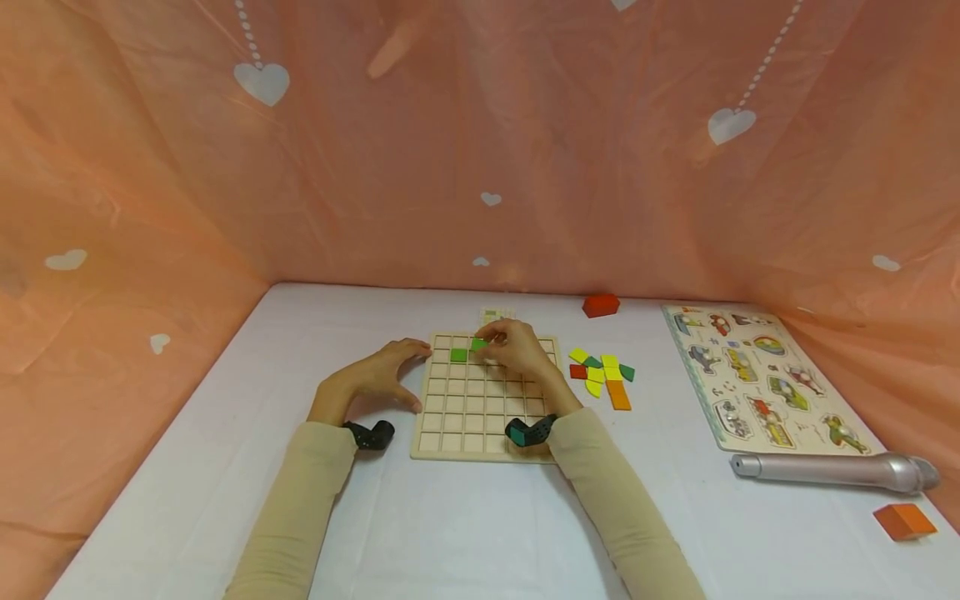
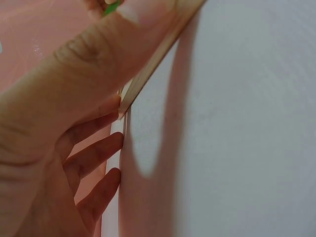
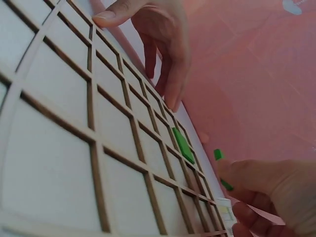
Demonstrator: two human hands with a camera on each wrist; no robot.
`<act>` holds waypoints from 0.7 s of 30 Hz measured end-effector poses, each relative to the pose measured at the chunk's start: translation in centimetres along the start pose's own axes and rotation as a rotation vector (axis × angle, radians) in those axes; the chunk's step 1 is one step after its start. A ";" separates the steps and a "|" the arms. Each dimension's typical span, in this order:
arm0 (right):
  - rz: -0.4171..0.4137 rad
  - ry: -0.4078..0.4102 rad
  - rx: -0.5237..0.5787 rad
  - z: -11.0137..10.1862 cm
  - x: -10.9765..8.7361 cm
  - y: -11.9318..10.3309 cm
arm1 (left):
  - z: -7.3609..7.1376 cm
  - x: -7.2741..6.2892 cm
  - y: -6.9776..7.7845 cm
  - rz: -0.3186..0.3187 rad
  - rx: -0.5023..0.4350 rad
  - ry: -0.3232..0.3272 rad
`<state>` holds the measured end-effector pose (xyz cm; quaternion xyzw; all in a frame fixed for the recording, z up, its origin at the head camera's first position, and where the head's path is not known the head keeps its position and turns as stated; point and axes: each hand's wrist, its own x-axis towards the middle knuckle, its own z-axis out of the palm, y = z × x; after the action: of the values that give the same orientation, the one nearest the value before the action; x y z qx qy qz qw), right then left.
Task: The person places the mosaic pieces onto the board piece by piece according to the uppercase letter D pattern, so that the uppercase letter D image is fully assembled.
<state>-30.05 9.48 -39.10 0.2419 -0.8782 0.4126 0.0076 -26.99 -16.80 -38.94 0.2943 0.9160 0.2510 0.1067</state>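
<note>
A wooden grid board (image 1: 454, 423) lies flat in front of me. One green square tile (image 1: 458, 355) sits in a cell near its far left corner. My right hand (image 1: 517, 348) pinches a second green tile (image 1: 478, 342) between thumb and fingers over the far rows. The right wrist view shows this tile on edge, raised above the grid. My left hand (image 1: 375, 375) is at the board's left edge, thumb and fingers spread apart. In the left wrist view its thumb (image 2: 98, 54) overlaps the board's side, and the other fingers reach toward the far corner.
A small printed card (image 1: 492, 316) lies behind the board. Right of it are several yellow, green, red and orange pieces (image 1: 618, 394) and a red block (image 1: 601, 306). Farther right lie a picture puzzle board (image 1: 772, 383), a silver microphone-shaped object (image 1: 832, 472) and an orange block (image 1: 905, 522).
</note>
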 end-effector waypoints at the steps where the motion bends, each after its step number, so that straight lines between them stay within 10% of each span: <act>1: 0.000 -0.003 -0.001 0.2 0.1 0.1 | 0.0 0.0 0.0 0.001 -0.003 0.000; 21: 0.086 0.028 0.017 1.6 0.0 0.2 | -0.1 0.1 -0.1 0.012 -0.020 0.002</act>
<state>-29.86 8.44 -40.34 0.1983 -0.8839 0.4235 0.0001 -27.11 -16.88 -38.97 0.2984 0.9118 0.2611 0.1071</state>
